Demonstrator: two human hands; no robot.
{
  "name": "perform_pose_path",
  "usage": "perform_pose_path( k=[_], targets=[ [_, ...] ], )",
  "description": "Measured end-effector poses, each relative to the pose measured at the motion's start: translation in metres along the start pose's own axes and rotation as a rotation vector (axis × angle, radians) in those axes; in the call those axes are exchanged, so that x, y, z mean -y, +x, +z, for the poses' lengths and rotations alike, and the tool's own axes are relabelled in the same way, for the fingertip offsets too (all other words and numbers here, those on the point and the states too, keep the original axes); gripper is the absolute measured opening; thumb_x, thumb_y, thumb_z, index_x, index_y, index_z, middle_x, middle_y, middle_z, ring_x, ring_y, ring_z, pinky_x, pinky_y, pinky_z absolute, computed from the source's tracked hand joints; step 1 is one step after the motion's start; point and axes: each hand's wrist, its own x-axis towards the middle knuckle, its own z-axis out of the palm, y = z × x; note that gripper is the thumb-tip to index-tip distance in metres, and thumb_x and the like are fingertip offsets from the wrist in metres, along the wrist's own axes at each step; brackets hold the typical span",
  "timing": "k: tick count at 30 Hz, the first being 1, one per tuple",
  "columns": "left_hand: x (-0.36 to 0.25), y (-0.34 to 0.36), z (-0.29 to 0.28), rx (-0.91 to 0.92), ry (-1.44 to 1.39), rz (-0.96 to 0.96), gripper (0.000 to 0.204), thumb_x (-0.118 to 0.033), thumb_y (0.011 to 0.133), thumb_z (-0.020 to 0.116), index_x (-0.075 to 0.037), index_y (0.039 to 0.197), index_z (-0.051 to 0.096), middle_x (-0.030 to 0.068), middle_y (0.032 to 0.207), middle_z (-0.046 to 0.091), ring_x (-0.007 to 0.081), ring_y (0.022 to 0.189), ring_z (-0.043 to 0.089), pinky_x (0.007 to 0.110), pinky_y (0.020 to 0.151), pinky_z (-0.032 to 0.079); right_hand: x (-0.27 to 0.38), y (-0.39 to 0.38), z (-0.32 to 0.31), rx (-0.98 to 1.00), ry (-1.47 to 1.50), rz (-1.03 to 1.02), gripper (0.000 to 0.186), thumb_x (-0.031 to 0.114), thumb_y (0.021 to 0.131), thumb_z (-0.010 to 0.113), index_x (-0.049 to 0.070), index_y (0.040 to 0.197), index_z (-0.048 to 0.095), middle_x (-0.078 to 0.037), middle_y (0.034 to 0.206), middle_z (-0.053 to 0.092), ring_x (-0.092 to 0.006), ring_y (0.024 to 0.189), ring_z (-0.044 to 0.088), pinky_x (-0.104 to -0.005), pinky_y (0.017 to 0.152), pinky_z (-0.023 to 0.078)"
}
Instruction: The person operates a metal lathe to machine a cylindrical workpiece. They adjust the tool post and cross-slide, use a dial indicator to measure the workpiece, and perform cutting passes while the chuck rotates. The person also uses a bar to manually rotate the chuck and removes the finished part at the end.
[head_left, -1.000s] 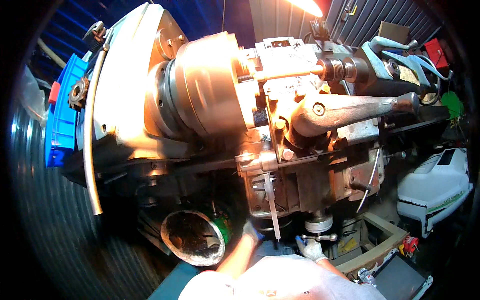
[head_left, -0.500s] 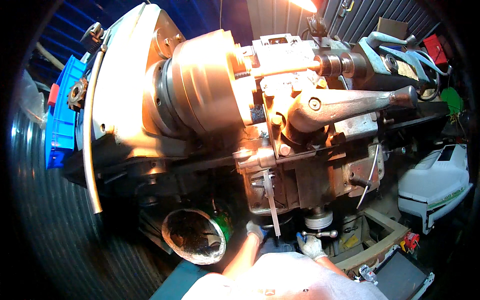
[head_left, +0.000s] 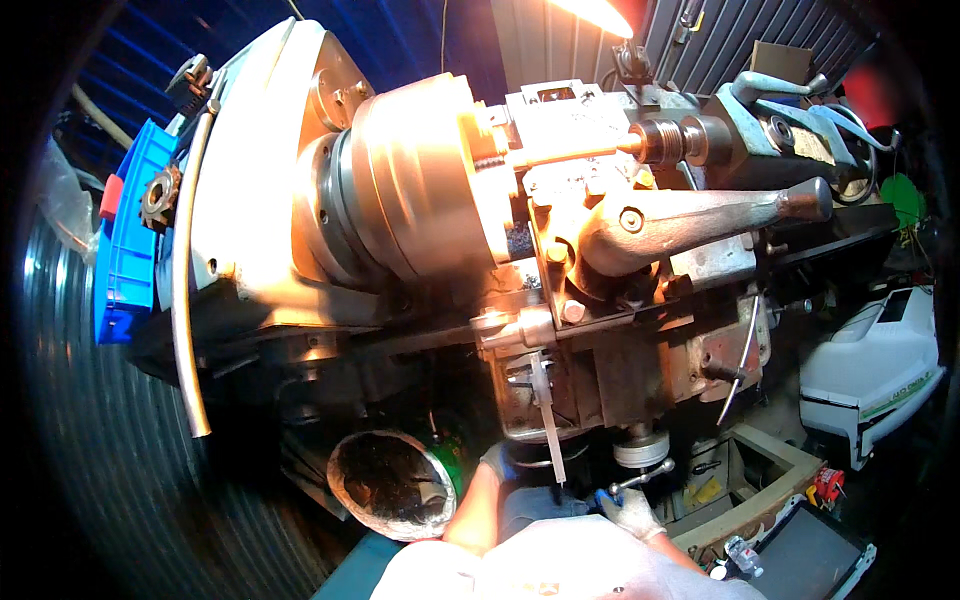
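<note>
My right hand [head_left: 632, 512], in a white glove with blue fingertips, closes on the lower end of the metal crank handle [head_left: 643, 478], below the graduated dial of the lathe's cross slide. My left hand [head_left: 497, 461], gloved too, is at the left side of a dark handwheel [head_left: 552, 462] under the carriage; its fingers seem wrapped on the rim, partly in shadow. Above, a chuck [head_left: 425, 180] looks smeared as if turning. A bright bar [head_left: 575, 156] runs from it to the tailstock centre [head_left: 660, 143]. The tool post lever [head_left: 710, 215] points right.
A caliper-like scale [head_left: 551, 425] hangs from the carriage front. A bucket [head_left: 390, 485] of dark matter stands left of my left arm. On the left are a long pipe [head_left: 188, 300] and a blue bin [head_left: 130, 240]. A white machine cover [head_left: 868, 355] stands right.
The crank handle has turned from nearly level to slanted, and my right hand has moved down with it. My left hand has shifted slightly left. The whole view has tilted a little.
</note>
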Motion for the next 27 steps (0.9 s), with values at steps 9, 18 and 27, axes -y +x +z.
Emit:
perform_pose_path(
  k=[9, 18, 27],
  targets=[
    [-0.008, -0.042, 0.070, -0.062, 0.116, 0.006, 0.030, -0.027, 0.094, 0.047, -0.010, 0.112, 0.064, 0.0080, 0.110, 0.067, 0.0233, 0.101, 0.061, 0.043, 0.092, 0.049, -0.006, -0.032, -0.075, -0.061, 0.301, 0.236, 0.023, 0.025, 0.082, 0.070, 0.003, 0.089, 0.067, -0.005, 0.063, 0.061, -0.0124, 0.057, 0.056, -0.0311, 0.055, 0.047],
    [0.013, -0.034, 0.049, 0.054, 0.093, 0.174, 0.038, -0.032, 0.093, 0.048, -0.011, 0.124, 0.057, 0.0070, 0.125, 0.060, 0.0236, 0.116, 0.054, 0.039, 0.102, 0.042, -0.066, 0.005, -0.052, -0.476, -0.123, -0.081, 0.033, 0.012, 0.078, 0.062, 0.008, 0.111, 0.062, -0.019, 0.090, 0.067, -0.0401, 0.080, 0.064, -0.0473, 0.072, 0.051],
    [0.005, -0.040, 0.055, 0.001, 1.838, 0.734, 0.052, -0.037, 0.080, 0.065, -0.015, 0.126, 0.056, 0.0073, 0.132, 0.056, 0.0222, 0.122, 0.051, 0.033, 0.104, 0.039, -0.164, 0.056, 0.050, -0.234, -0.003, 0.069, 0.034, 0.025, 0.074, 0.066, 0.003, 0.098, 0.060, -0.020, 0.091, 0.066, -0.0394, 0.089, 0.062, -0.0464, 0.078, 0.050]
  ],
)
